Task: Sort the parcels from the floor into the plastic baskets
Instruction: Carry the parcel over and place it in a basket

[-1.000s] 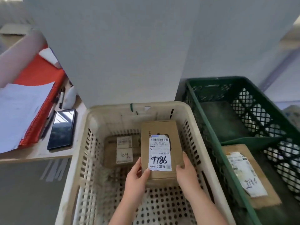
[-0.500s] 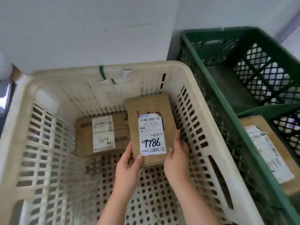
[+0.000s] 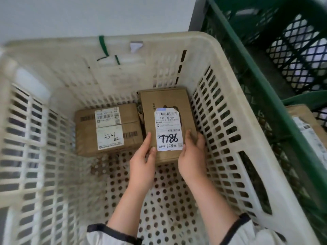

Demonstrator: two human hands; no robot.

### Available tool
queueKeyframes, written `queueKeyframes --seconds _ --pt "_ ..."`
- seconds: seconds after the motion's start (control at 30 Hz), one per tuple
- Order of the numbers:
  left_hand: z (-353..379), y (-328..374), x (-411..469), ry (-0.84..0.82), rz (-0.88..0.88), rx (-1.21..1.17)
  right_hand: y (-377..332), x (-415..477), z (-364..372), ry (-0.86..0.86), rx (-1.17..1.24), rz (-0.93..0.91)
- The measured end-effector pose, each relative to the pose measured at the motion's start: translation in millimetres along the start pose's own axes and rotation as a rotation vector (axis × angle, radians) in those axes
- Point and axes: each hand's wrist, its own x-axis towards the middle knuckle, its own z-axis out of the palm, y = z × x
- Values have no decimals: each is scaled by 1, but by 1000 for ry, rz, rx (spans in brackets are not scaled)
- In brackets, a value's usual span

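Fingers point(image 3: 148, 141) grip 7786 parcel point(image 3: 169, 121) beside A34 parcel point(image 3: 106, 129).

Two baskets side by side: left basket point(image 3: 221, 71) in front of the person, right basket point(image 3: 265, 96) just beside it on the R, wall point(image 3: 88, 15) behind both. In the left basket, 2 parcels at the far end. A34 parcel point(image 3: 85, 131) lies flat on the bottom, L of centre. 7786 parcel point(image 3: 168, 103) is just beside it on the R, btwn it and the basket's R wall. Hands hold the 7786 parcel's near end: left hand point(image 3: 143, 161) at the L corner, right hand point(image 3: 192, 160) at the R corner. 3rd parcel point(image 3: 307, 121) lies in the right basket, at the R edge of view.
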Motion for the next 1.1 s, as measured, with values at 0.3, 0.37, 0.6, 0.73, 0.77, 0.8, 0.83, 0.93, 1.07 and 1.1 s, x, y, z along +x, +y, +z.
queueKeyframes --seconds 0.3,0.37,0.6,0.73,0.77,0.8,0.83,0.93,1.07,1.1 --pt "-2 -6 7 62 -9 80 3 5 2 -34 -83 3" --pt "-2 -6 9 53 -40 71 0 5 -1 -47 -118 18" --pt "-27 89 -2 -260 -144 477 -50 -12 -68 -375 -245 46" --pt "-62 173 -42 -182 29 658 -90 -35 -144 -405 -509 -255" --pt "-71 191 -58 -143 92 765 -98 -44 -164 -381 -581 -339" --pt "-78 207 -75 -92 144 865 -105 -56 -183 -353 -648 -422" --pt "-84 224 -96 -38 161 936 -112 -71 -202 -326 -696 -502" --pt "-106 265 -158 128 171 1043 -126 -111 -254 -235 -724 -718" --pt "-125 276 -246 238 67 1126 -134 -165 -292 -271 -734 -853" --pt "-128 271 -265 254 22 1111 -134 -177 -294 -286 -731 -876"
